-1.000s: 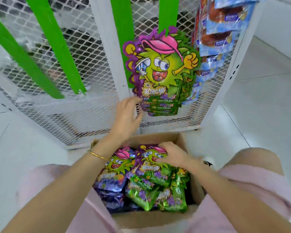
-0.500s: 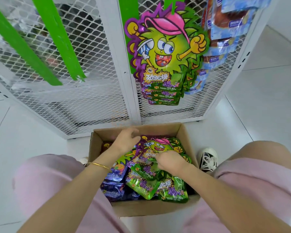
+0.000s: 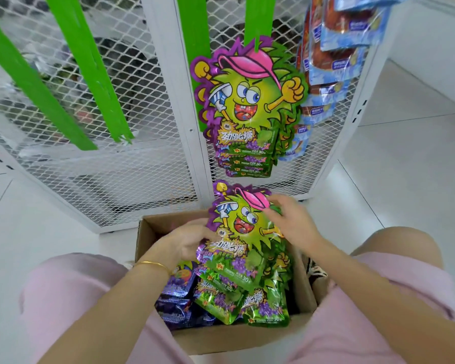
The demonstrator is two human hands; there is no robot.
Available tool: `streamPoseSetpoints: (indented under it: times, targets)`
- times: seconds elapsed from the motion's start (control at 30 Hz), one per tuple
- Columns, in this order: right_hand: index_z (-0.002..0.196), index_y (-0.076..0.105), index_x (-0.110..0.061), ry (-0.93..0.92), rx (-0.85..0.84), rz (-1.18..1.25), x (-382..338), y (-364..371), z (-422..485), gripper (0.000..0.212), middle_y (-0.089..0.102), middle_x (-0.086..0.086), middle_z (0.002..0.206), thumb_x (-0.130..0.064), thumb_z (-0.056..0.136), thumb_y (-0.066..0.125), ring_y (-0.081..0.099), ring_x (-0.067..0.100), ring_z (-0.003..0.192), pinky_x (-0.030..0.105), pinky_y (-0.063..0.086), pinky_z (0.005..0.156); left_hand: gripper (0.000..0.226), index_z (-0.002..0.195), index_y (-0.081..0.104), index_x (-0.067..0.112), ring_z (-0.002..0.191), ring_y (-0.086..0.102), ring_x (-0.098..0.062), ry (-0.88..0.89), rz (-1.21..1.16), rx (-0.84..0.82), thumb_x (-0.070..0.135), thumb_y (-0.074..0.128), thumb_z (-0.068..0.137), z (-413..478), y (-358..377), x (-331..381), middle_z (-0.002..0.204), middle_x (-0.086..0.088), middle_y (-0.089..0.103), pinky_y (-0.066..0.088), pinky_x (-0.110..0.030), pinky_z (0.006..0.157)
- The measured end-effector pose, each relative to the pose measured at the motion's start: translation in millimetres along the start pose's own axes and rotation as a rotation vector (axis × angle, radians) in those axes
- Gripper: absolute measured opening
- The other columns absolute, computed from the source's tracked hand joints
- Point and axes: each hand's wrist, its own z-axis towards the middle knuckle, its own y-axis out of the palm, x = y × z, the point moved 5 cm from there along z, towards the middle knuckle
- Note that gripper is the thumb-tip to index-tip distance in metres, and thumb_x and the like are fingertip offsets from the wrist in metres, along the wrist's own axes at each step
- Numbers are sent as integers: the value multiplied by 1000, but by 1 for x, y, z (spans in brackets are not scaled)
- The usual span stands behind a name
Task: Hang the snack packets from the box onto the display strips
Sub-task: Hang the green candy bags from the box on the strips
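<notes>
- A person in pink shorts is leaning over a cardboard box (image 3: 234, 340) of loose packets (image 3: 265, 308), which is sitting on the white floor just in front of a wire-mesh rack (image 3: 147, 164)
- The left hand (image 3: 189, 243), a gold bangle (image 3: 153, 264) at its wrist, is gripping the left edge of one green-and-purple snack packet (image 3: 243, 232) and holding it upright above the box's far end
- The right hand (image 3: 292, 222) is lying with fingers spread over that packet's upper right corner; whether it is pinching cannot be told
- Matching hung packets (image 3: 247, 106) are dangling from a green display strip (image 3: 258, 19) directly above, with blue packets (image 3: 347, 48) hanging just to their right
- Two bare green strips (image 3: 90, 74) are slanting across the mesh at left
</notes>
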Motion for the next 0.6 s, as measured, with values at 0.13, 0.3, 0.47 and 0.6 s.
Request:
streamPoseSetpoints:
  times: [0.13, 0.3, 0.47, 0.6]
  targets:
    - [125, 51, 2, 381, 17, 495, 16, -13, 21, 45, 59, 10, 112, -23, 89, 61, 55, 28, 109, 40, 42, 97, 48, 121, 54, 6, 96, 65, -20, 157, 180, -18, -19, 49, 82, -20, -1, 19, 102, -6, 71, 48, -41, 95]
    - [80, 64, -21, 265, 15, 675, -14, -45, 24, 17, 65, -3, 77, -12, 92, 56, 57, 10, 71, 20, 43, 65, 63, 124, 50, 11, 113, 57, -26, 258, 276, -17, -4, 70, 67, -41, -6, 54, 124, -14, 60, 36, -40, 106]
    - [85, 68, -11, 31, 7, 370, -53, -98, 36, 9, 63, 9, 80, -15, 88, 60, 54, 18, 74, 31, 39, 73, 58, 123, 51, 16, 109, 57, -14, 698, 412, 436, 21, 77, 73, -92, -2, 175, 125, -1, 56, 45, -32, 95]
    - [88, 66, -1, -120, 7, 116, -83, -128, 48, 22, 57, 7, 78, -22, 85, 65, 51, 16, 72, 26, 36, 62, 47, 127, 48, 9, 108, 52, -9, 1093, 594, 657, 15, 65, 84, -128, 41, 267, 118, 4, 54, 38, -20, 92]
